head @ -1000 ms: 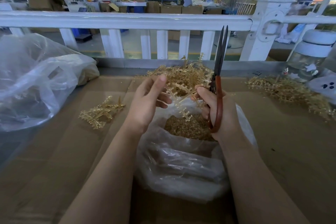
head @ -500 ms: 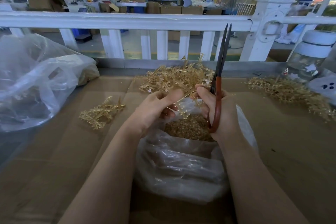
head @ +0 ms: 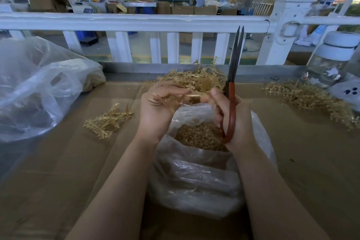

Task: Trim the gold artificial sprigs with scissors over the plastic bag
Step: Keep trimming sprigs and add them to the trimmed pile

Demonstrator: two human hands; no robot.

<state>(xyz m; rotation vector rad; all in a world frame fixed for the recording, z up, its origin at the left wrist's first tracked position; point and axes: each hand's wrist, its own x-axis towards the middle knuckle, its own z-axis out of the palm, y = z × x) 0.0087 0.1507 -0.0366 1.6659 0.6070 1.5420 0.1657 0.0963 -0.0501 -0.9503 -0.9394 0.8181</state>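
the left hand (head: 155,107) pinches a gold sprig (head: 191,94) above the plastic bag (head: 194,177) so trimmings drop in; the right hand (head: 231,115) grips the scissors (head: 232,84), blades upright and clear.

A clear plastic bag (head: 196,177) stands open in the middle of the table, gold trimmings heaped inside. Just above its mouth a thin gold sprig (head: 194,94) lies crosswise. The red-handled scissors (head: 232,91) point upward, blades slightly parted.
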